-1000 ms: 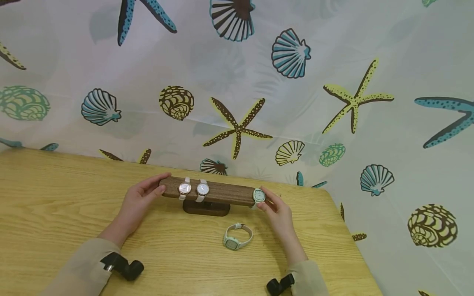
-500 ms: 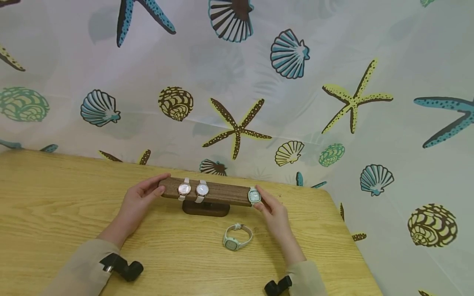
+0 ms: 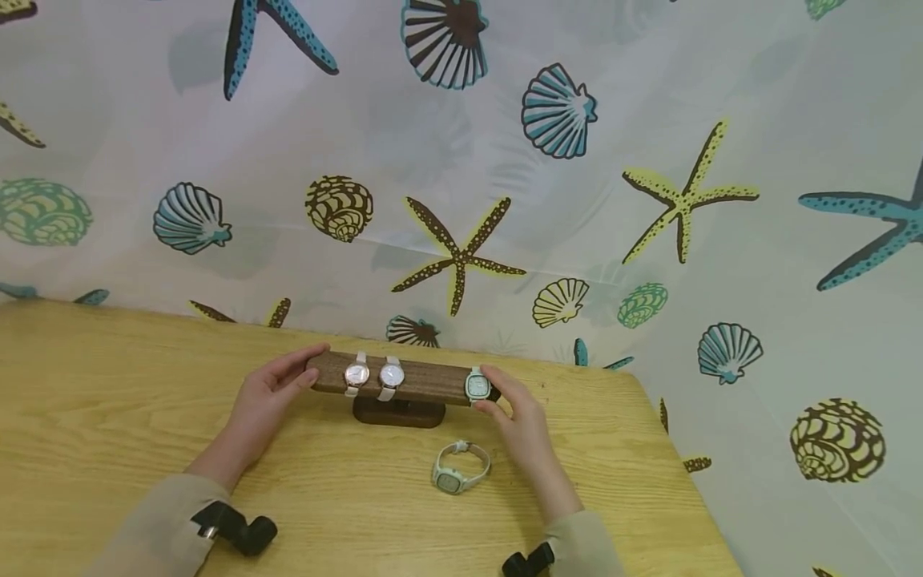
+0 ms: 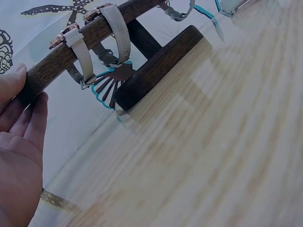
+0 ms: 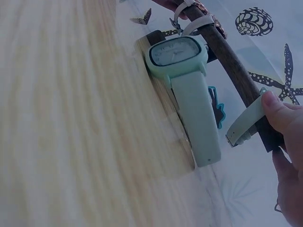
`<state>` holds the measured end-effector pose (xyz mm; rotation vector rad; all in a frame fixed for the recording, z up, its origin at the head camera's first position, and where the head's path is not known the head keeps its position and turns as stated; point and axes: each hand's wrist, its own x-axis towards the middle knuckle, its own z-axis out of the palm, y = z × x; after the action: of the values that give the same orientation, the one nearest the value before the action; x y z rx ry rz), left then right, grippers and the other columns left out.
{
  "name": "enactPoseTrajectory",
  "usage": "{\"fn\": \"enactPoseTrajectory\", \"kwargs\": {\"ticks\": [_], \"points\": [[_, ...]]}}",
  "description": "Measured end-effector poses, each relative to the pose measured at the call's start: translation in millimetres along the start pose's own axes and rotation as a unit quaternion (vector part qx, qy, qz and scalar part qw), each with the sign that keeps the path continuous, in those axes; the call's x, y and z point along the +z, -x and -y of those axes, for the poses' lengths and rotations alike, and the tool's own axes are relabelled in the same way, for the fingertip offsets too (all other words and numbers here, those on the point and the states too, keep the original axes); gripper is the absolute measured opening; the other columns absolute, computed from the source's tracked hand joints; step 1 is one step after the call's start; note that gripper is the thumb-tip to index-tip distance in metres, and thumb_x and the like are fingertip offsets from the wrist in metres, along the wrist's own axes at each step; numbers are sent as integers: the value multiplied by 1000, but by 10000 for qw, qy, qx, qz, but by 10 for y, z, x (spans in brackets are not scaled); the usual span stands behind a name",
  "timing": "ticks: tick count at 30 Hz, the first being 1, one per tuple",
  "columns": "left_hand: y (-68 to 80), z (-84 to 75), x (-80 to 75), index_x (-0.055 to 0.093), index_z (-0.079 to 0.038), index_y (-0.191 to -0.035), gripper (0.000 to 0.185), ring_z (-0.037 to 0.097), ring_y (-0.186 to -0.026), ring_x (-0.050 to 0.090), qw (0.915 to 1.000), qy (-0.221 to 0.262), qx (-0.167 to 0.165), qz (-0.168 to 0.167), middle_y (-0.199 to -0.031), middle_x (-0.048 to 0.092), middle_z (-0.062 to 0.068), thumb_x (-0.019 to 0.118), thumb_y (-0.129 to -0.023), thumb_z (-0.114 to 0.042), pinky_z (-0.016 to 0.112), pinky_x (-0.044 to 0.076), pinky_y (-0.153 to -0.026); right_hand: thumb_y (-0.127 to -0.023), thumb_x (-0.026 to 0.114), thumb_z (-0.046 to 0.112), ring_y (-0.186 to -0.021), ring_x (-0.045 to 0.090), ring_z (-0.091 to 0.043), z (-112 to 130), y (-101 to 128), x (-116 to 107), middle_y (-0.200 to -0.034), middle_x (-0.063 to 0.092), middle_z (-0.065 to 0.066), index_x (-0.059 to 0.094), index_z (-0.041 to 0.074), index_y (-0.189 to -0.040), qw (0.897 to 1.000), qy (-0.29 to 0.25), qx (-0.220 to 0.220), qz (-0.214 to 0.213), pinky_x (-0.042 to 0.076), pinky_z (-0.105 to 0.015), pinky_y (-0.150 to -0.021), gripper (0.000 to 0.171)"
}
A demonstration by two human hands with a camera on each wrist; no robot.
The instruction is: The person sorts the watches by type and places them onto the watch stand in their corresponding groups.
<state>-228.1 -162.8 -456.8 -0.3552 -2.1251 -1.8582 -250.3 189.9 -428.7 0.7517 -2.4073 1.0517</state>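
Head view: the left hand (image 3: 267,401) has its fingers curled about the left end of the dark wooden bar (image 3: 425,383), thumb under, fingertips on top. Just past those fingertips two white-strapped watches (image 3: 375,375) sit side by side on the bar. The right hand (image 3: 521,423) pinches the mint square watch (image 3: 477,385) near the bar's right end, fingertips touching its case. A second mint watch (image 3: 454,473) lies on the wooden table (image 3: 108,417), just inside the right hand's thumb.

Left wrist view: left hand (image 4: 19,156) fingers lie lightly bent against the bar end (image 4: 33,82), the nearest white strap (image 4: 81,59) just beyond them.

Right wrist view: a right fingertip (image 5: 279,111) presses the mint watch's strap (image 5: 246,122) against the bar (image 5: 236,71); the watch face (image 5: 176,51) lies beyond the fingers
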Motion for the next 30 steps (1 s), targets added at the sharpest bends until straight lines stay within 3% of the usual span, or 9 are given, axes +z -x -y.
{"fn": "enactPoseTrajectory", "kwargs": {"ticks": [4, 10, 19, 26, 30], "points": [[5, 0, 10, 51, -9, -139, 44, 0, -127, 41, 10000, 22, -30, 29, -140, 51, 4, 56, -98, -26, 9, 37, -95, -81, 73, 16, -125, 48, -28, 80, -56, 90, -131, 58, -11, 59, 8, -131, 9997, 3, -263, -8, 35, -41, -108, 53], [6, -6, 13, 51, -9, -139, 44, 0, -127, 40, 10000, 25, -57, 40, -140, 50, 4, 55, -98, -26, 8, 37, -94, -79, 74, 16, -125, 49, -28, 155, -109, 248, -128, 60, -8, 60, 8, -129, 9987, 59, -489, -136, 20, -58, -110, 52], [23, 2, 2, 51, -9, -139, 44, 0, -128, 40, 10000, -1, -96, 16, -140, 50, 3, 55, -98, -27, 8, 37, -94, -83, 71, 28, -132, 40, -17, 292, -77, 399, -134, 56, 7, 56, 20, -136, 9991, 329, -278, -48, 3, -63, -109, 56], [-1, 13, 2, 53, -7, -137, 43, 2, -127, 43, 9998, 163, -36, -72, -138, 53, 4, 57, -98, -24, 10, 37, -95, -81, 74, 23, -129, 43, -22, 322, -126, 305, -132, 58, 1, 58, 16, -133, 9996, 34, -283, 73, 7, -63, -108, 55], [-1, -1, 3, 53, -6, -136, 43, 1, -125, 44, 9997, 213, -60, -95, -136, 54, 1, 58, -97, -24, 10, 38, -94, -81, 76, 17, -117, 52, -21, 367, -165, 195, -123, 63, -1, 65, 12, -122, 9986, -54, -506, -157, 24, -53, -105, 43]]}}
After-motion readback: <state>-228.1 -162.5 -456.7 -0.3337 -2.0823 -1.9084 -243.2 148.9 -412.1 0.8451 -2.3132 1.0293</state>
